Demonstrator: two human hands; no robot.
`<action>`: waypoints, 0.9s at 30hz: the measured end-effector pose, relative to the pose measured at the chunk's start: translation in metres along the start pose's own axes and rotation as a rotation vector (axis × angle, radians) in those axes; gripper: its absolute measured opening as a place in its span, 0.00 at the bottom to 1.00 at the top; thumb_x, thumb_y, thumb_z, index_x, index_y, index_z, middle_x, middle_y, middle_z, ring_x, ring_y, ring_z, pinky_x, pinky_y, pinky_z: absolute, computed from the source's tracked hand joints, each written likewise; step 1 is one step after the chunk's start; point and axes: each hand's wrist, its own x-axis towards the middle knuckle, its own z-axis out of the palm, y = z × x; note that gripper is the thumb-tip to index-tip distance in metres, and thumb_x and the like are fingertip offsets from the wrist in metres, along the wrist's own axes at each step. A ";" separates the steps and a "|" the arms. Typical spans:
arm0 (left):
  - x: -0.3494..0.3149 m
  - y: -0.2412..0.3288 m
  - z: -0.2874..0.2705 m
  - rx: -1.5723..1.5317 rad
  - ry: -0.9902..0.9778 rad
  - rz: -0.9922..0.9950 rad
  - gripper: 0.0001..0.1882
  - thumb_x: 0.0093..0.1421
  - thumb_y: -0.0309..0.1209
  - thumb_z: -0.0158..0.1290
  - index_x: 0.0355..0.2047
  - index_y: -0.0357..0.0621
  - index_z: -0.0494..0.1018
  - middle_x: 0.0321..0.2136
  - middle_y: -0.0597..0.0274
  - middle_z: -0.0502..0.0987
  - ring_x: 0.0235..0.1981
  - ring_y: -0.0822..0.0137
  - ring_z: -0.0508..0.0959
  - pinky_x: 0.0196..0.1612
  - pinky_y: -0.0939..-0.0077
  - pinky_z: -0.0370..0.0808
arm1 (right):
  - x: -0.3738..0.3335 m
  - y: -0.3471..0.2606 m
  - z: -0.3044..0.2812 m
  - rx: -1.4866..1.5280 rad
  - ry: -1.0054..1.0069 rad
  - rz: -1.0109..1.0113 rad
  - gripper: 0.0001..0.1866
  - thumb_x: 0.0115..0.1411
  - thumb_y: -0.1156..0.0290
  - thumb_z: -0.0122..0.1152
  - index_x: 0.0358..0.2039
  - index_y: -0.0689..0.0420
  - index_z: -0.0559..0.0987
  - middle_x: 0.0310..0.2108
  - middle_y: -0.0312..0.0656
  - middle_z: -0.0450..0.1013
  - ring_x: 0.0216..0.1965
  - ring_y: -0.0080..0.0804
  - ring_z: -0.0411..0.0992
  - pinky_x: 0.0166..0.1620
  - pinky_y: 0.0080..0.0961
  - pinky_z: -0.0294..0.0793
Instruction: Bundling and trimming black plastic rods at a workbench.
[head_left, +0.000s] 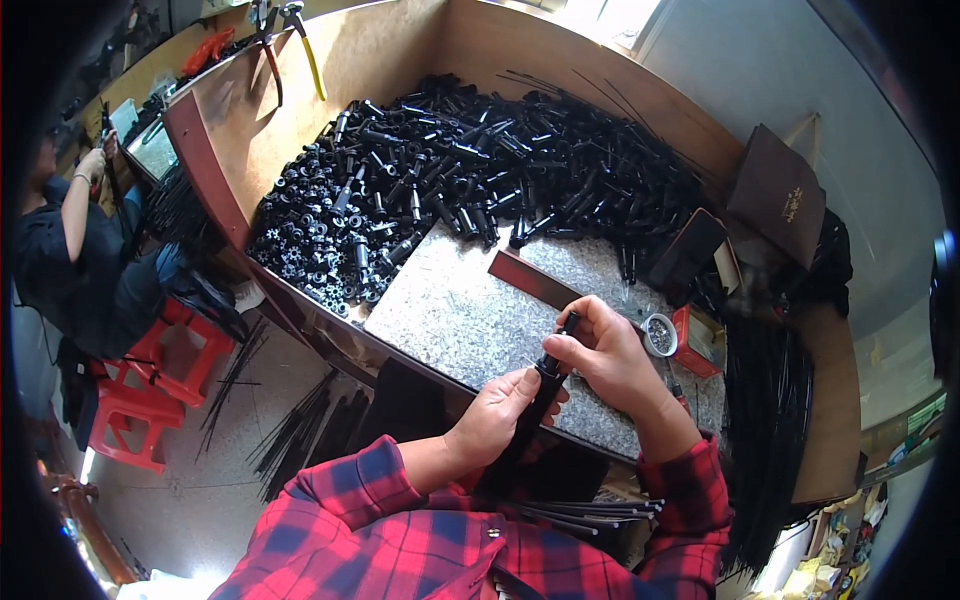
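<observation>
Over the near edge of the granite slab (430, 300), both my hands are on one slanting black rod (530, 412). My left hand (490, 420) is closed around it just below its upper end. Thumb and fingers of my right hand (620, 365) pinch a small black fitting (570, 325) at that upper end. Whether the fitting is fixed to the rod or apart from it is hidden by my fingers. A dark red-edged bar (535, 280) lies on the slab just beyond my right hand.
Black plastic fittings (480, 150) heap up behind the slab inside wooden walls. Right of my hand are a cup of metal bits (660, 335) and a red box (697, 345). Long black rods (765, 420) stand farther right. Pliers (315, 65) hang left; a co-worker (85, 260) sits beyond.
</observation>
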 end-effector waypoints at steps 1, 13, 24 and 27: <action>0.001 -0.001 -0.001 0.001 -0.004 -0.003 0.22 0.69 0.45 0.35 0.42 0.40 0.70 0.33 0.66 0.74 0.30 0.78 0.71 0.38 0.82 0.71 | 0.000 0.002 0.001 -0.018 0.016 0.007 0.11 0.57 0.75 0.61 0.37 0.61 0.68 0.30 0.33 0.70 0.32 0.15 0.69 0.34 0.14 0.70; 0.003 -0.001 -0.005 -0.095 -0.010 -0.012 0.20 0.69 0.44 0.37 0.42 0.40 0.69 0.31 0.65 0.74 0.31 0.78 0.72 0.38 0.83 0.70 | -0.018 0.028 0.002 -0.215 -0.056 -0.180 0.15 0.49 0.67 0.68 0.35 0.61 0.76 0.32 0.41 0.72 0.37 0.29 0.71 0.41 0.26 0.69; 0.003 -0.002 -0.009 -0.045 0.012 -0.060 0.20 0.69 0.43 0.37 0.42 0.40 0.70 0.30 0.64 0.75 0.31 0.77 0.74 0.38 0.81 0.72 | -0.010 0.042 0.000 -0.200 -0.101 -0.167 0.17 0.48 0.69 0.70 0.37 0.61 0.76 0.33 0.37 0.73 0.30 0.20 0.70 0.35 0.20 0.71; 0.001 0.000 -0.013 -0.156 0.036 -0.076 0.19 0.69 0.41 0.36 0.45 0.38 0.69 0.33 0.63 0.76 0.32 0.74 0.76 0.40 0.80 0.73 | -0.017 0.058 0.015 -0.172 0.174 -0.147 0.24 0.46 0.61 0.72 0.37 0.62 0.73 0.23 0.37 0.70 0.25 0.23 0.68 0.31 0.24 0.70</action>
